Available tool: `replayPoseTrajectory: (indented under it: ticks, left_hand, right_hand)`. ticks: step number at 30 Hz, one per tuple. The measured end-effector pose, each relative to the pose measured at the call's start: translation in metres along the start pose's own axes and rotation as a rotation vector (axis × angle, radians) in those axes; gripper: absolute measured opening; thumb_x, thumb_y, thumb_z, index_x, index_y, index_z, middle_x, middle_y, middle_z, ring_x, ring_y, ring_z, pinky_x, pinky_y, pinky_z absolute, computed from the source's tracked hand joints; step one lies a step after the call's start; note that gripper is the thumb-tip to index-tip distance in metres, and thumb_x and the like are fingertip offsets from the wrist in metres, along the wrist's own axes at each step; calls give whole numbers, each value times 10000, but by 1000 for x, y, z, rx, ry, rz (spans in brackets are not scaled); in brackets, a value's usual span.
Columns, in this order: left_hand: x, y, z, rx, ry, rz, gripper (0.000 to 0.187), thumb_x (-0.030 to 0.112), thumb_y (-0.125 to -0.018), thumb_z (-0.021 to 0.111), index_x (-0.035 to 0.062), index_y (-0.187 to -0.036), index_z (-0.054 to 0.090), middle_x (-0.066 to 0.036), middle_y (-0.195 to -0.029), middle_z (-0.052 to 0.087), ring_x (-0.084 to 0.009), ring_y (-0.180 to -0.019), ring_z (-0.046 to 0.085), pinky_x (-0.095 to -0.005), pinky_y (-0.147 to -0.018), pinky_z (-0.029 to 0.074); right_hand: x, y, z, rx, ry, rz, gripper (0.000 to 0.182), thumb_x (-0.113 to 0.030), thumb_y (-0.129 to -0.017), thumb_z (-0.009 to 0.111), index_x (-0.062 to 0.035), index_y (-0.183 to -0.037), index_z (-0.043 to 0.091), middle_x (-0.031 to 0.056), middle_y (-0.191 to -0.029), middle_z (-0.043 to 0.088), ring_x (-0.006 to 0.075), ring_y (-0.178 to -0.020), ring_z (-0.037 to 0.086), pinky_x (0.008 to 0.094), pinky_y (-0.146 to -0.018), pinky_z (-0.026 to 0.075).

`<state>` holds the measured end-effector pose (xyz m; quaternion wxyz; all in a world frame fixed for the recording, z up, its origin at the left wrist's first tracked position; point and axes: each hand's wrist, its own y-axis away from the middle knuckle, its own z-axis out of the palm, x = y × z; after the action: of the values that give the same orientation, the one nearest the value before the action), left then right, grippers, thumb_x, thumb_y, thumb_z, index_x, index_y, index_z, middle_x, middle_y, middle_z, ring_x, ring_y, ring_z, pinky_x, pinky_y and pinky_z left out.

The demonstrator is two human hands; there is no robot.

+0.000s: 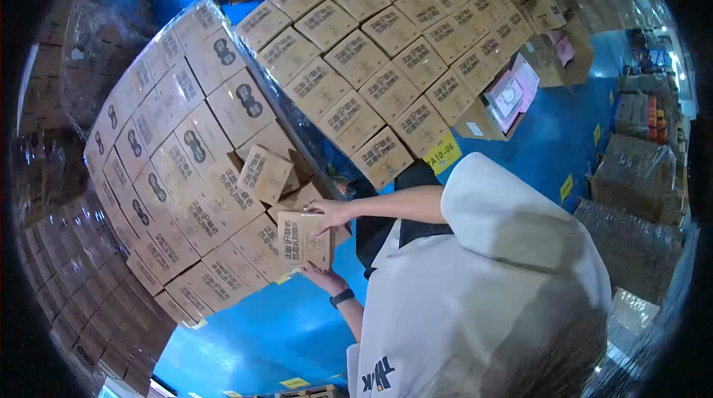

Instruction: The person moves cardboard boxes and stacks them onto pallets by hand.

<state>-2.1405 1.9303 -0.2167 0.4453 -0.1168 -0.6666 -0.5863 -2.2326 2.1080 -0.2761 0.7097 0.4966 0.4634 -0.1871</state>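
A small brown cardboard box with dark printed characters is held between my two hands, in front of a stack of similar boxes. My right hand grips its upper edge, with the fingers bent over the side. Against the lower edge is my left hand, a dark band on its wrist; its fingers are partly hidden by the box. Just beyond, another carton rests tilted on the stack. An opening in the stack beside it shows loose cardboard.
A second large block of cartons stands to the right of the first stack, with plastic wrap in the gap between. An open carton with pink contents sits on the blue floor. Wrapped pallets line the far right.
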Motion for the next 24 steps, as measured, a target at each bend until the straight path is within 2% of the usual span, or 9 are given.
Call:
replayPoseTrajectory:
  ticks: [3, 8, 9, 11, 13, 15, 18, 21, 24]
  left_hand:
    - [5, 28, 49, -79, 106, 30, 602, 427, -961, 427, 116, -1441, 238, -109, -1400, 400, -251, -1251, 430, -383, -996, 382]
    - [-48, 27, 155, -456, 9, -151, 619, 300, -912, 554, 168, -1438, 255, -68, -1204, 493, -182, -1007, 549, -319, -786, 471]
    - [-52, 37, 189, -532, -20, -197, 637, 280, -895, 574, 164, -1436, 259, -60, -1185, 496, -177, -983, 553, -324, -781, 469]
    - [-72, 60, 251, -675, -67, -300, 655, 279, -901, 579, 173, -1452, 240, -42, -1108, 508, -163, -929, 536, -327, -783, 459]
    - [-96, 77, 301, -802, -201, -355, 679, 290, -923, 565, 188, -1481, 191, -37, -1068, 512, -160, -935, 518, -337, -800, 457]
    - [-121, 93, 343, -911, -283, -396, 729, 268, -924, 562, 193, -1505, 129, -66, -1109, 503, -163, -1017, 512, -364, -850, 459]
    - [-138, 113, 397, -942, -432, -262, 678, 216, -930, 536, 172, -1499, 170, -202, -1469, 302, -270, -1276, 411, -382, -1014, 371]
    - [-181, 80, 395, -866, -600, 172, 627, 256, -925, 542, 41, -1449, 273, -183, -1461, 340, -304, -1311, 379, -391, -1048, 330]
    - [-176, 55, 367, -311, -975, 410, 579, 283, -891, 578, -29, -1348, 407, -266, -1323, 466, -352, -1179, 492, -407, -973, 401]
  right_hand:
    - [-30, 58, -71, 74, -240, 121, 844, -426, -678, 815, -43, -1326, 433, 81, -1043, 598, 145, -784, 591, 272, -577, 501]
    - [65, 157, -187, 313, -489, 46, 746, -274, -774, 767, -73, -1384, 386, 47, -1161, 582, 123, -926, 601, 259, -694, 523]
    - [-2, 222, -220, 324, -541, 137, 716, -241, -798, 747, -56, -1383, 377, 49, -1211, 566, 123, -1014, 582, 281, -768, 526]
    - [44, 273, -259, 447, -621, 154, 830, -240, -797, 748, -32, -1446, 274, 65, -1262, 539, 128, -1058, 561, 289, -813, 512]
    - [73, 324, -288, 658, -430, 172, 692, -255, -793, 743, -72, -1376, 419, 70, -1235, 558, 140, -1004, 587, 258, -673, 524]
    - [102, 361, -314, 731, -454, 24, 740, -262, -777, 757, -84, -1399, 397, 82, -1245, 554, 157, -1017, 581, 273, -682, 524]
    - [125, 380, -354, 791, -335, 147, 811, -288, -751, 773, -65, -1418, 369, 99, -1263, 547, 175, -1050, 567, 292, -772, 505]
    - [196, 363, -375, 810, -316, 257, 861, -331, -733, 777, -24, -1417, 353, 124, -1283, 540, 184, -1079, 558, 300, -865, 470]
    - [182, 358, -383, 853, -337, 286, 839, -320, -762, 749, 17, -1409, 334, 171, -1338, 501, 221, -1145, 540, 310, -958, 421]
